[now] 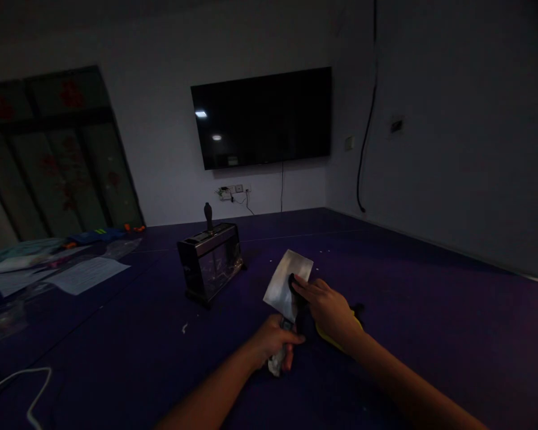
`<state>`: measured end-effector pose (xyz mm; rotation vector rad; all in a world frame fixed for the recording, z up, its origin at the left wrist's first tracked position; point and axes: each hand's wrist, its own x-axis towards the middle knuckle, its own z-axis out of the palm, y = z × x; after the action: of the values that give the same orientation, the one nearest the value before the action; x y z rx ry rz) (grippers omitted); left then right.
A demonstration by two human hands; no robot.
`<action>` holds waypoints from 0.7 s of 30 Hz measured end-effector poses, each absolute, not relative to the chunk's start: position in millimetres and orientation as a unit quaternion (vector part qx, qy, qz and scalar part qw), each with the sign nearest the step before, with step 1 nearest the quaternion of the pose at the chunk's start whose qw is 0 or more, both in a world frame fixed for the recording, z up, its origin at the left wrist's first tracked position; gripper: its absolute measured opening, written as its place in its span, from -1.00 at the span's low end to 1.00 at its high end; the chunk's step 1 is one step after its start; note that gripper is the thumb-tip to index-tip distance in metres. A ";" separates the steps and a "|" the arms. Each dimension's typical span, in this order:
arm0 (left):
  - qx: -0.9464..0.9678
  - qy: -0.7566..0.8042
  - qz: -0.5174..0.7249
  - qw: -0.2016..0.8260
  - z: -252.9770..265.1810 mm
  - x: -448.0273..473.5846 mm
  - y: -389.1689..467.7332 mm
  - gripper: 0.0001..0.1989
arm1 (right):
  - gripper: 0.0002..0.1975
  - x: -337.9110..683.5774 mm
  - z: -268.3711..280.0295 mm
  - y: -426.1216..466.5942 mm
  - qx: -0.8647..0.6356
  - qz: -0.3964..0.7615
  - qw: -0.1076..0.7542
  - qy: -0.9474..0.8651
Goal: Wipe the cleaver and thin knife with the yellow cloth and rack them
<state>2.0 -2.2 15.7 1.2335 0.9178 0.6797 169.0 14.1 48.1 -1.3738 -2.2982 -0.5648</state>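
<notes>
At the upper left of the frame stands a dark door (56,164) with red patterns; below it, at the left edge, lie cloths (29,249) and printed papers (87,275), with a clear bag (121,245) beside them. A white cable (38,394) bends in the lower left corner, on the purple surface (130,352) that reaches back to the wall.

Just left of centre stands a knife block (215,266), dark-framed with see-through sides, one black handle (208,215) rising upright from its top. The TV (264,119) hangs above and beyond, at upper centre, over some sockets (235,189).

The left hand (271,343), in the lower middle, wraps closely round the handle of a cleaver (283,280). The cleaver points up the frame, away from the person; its long axis runs from the lower middle upward, leaning slightly right. Its blade is broad, four-cornered and silvery grey, with a brighter sheen in places; the handle's pale end shows beneath the fingers.

The right hand (334,310), right of the blade, has its fingertips on a black piece (293,283) against the blade's right side; whether they grip or only press it, I cannot tell. A yellow-edged thing (329,342) lies mostly hidden beneath this hand. At upper right, a black cord (366,134) hangs down the wall.
</notes>
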 end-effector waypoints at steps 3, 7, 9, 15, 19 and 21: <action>0.530 0.403 0.331 0.669 13.2 1.9 0.9 -0.65 | -0.40 171.6 45.2 18.1 -0.490 -0.192 0.195 -0.828; 0.532 0.395 0.330 0.672 12.5 1.7 2.1 -0.68 | -0.39 174.6 44.8 19.1 -0.481 -0.186 0.192 -0.835; 0.541 0.392 0.319 0.672 13.8 1.3 1.4 -0.68 | -0.39 174.9 46.0 17.6 -0.475 -0.183 0.192 -0.839; 0.580 0.396 0.255 0.664 18.4 1.1 -1.8 -0.69 | -0.44 170.2 48.8 10.6 -0.442 -0.184 0.212 -0.852; 0.605 0.403 0.204 0.655 17.8 3.1 -2.5 -0.70 | -0.47 167.8 48.9 7.3 -0.419 -0.201 0.235 -0.854; 0.610 0.408 0.194 0.651 17.0 4.1 -2.6 -0.70 | -0.48 167.4 48.8 6.7 -0.407 -0.207 0.246 -0.855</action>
<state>4.1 -2.6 17.0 1.3847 0.9259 0.4412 167.4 6.7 48.8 -1.1104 -2.3315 -0.5658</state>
